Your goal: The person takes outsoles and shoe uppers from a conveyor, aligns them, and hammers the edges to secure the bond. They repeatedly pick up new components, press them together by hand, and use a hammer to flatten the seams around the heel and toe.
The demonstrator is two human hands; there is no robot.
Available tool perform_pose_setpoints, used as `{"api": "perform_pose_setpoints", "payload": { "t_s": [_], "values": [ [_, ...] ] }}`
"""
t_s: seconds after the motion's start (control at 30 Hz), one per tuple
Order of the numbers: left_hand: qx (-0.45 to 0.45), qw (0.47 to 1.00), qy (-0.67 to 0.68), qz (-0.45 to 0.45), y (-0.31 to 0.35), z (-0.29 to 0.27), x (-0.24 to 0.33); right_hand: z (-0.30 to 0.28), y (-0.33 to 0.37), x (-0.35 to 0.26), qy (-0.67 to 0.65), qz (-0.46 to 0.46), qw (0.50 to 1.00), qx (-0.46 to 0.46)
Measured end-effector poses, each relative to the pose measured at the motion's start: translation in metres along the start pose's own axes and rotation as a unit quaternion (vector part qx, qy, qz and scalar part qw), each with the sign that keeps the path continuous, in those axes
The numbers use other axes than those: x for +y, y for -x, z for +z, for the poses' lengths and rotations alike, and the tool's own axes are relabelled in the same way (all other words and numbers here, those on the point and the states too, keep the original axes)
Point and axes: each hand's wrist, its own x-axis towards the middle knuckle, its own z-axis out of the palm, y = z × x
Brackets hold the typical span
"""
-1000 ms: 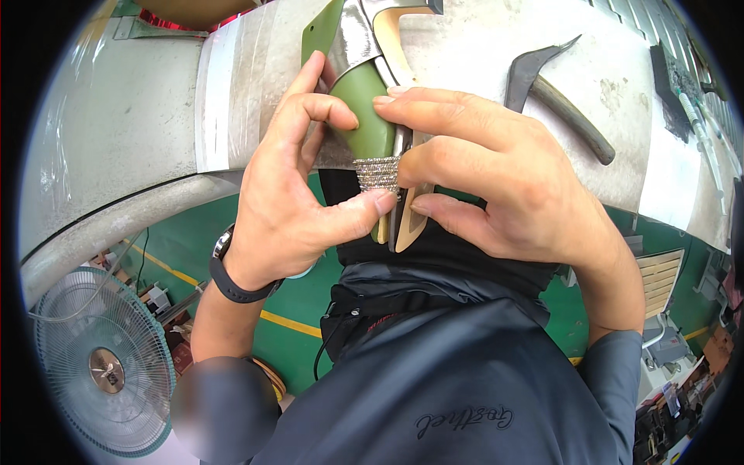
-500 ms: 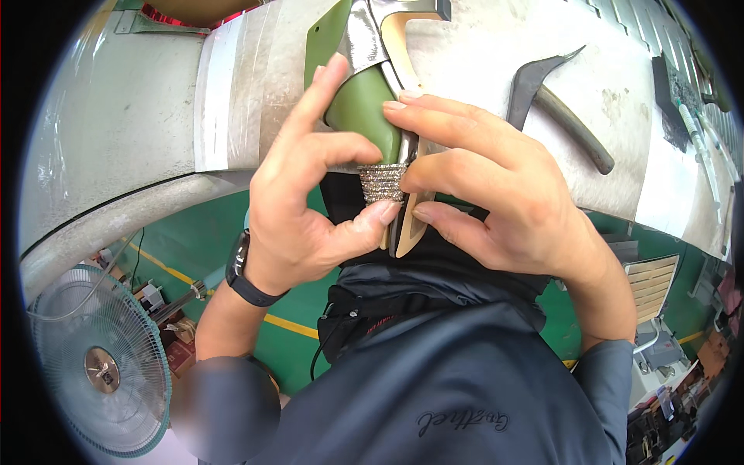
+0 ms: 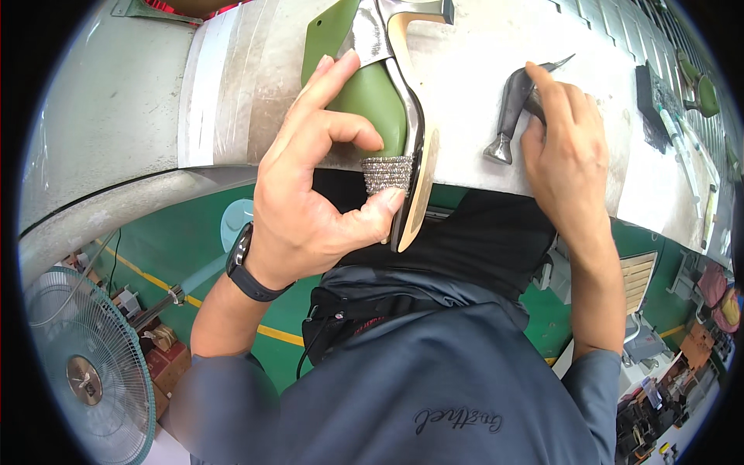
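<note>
A heeled sandal [image 3: 411,105] with a silver heel and dark sole edge sits on a green shoe last [image 3: 377,105], its toe toward me over the table's near edge. A beaded, glittery strap [image 3: 385,175] crosses the front of the last. My left hand [image 3: 310,178] grips the sandal at this strap, thumb on the strap's near edge and index finger curled on the last. To the right, my right hand [image 3: 570,136] closes over the handle of a cobbler's hammer [image 3: 513,101] lying on the table. Most of the handle is hidden under it; the dark head and pointed end show.
The pale worktable [image 3: 465,101] curves across the top. A dark block [image 3: 651,101] and pen-like tubes [image 3: 682,147] lie at its right. A standing fan [image 3: 85,380] is at the lower left, and a slatted wooden seat [image 3: 638,283] at the right.
My right hand has left the sandal and moved right onto the hammer. The left hand keeps its hold on the sandal, and more of the strap and sole now shows.
</note>
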Motion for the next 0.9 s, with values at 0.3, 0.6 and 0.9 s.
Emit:
{"api": "perform_pose_setpoints", "payload": {
  "t_s": [0.3,0.6,0.9],
  "values": [
    [0.029,0.998,0.020,0.043,-0.002,0.006,-0.008,-0.046,0.041,-0.047,-0.262,-0.034,0.964,0.022],
    [0.013,0.999,-0.007,0.041,-0.002,0.003,-0.009,-0.073,0.049,-0.038,-0.106,-0.008,0.994,0.031],
    [0.029,0.998,0.039,0.040,0.001,0.009,-0.014,-0.057,0.034,-0.063,-0.437,-0.018,0.896,-0.075]
  ]
}}
